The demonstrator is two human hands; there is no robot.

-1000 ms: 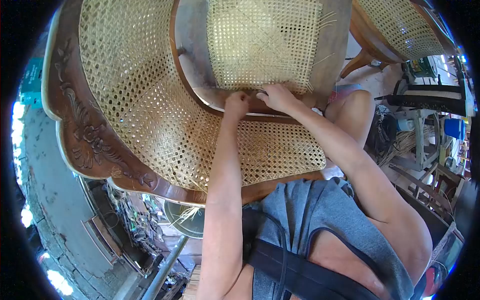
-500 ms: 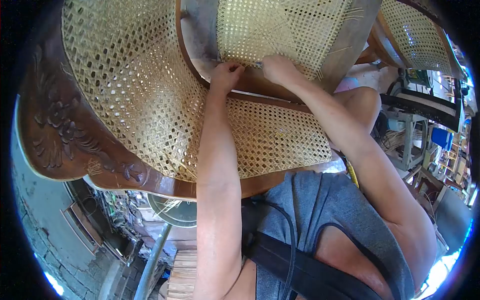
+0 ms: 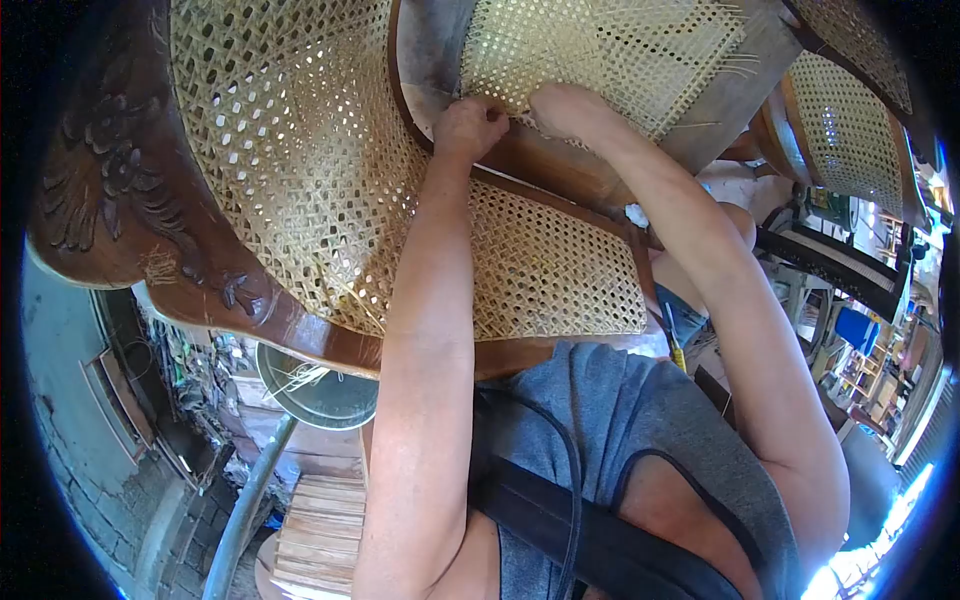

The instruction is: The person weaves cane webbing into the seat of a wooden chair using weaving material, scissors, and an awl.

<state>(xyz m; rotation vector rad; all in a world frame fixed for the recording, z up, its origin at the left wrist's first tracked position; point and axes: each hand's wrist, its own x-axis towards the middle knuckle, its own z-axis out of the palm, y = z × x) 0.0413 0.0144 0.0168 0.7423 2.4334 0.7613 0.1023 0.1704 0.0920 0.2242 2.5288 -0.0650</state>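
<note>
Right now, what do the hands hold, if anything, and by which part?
I cannot tell: the left hand and right hand are at the inner cane panel's near edge, but any pinched strand is too small to see.

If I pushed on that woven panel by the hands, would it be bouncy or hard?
Probably a bit springy: the woven panel looks thin and full of little holes. It likely wouldn't flop much, since wooden frame lies along its edge. Its loose strands look skinny, so they'd probably bend easily.
</note>
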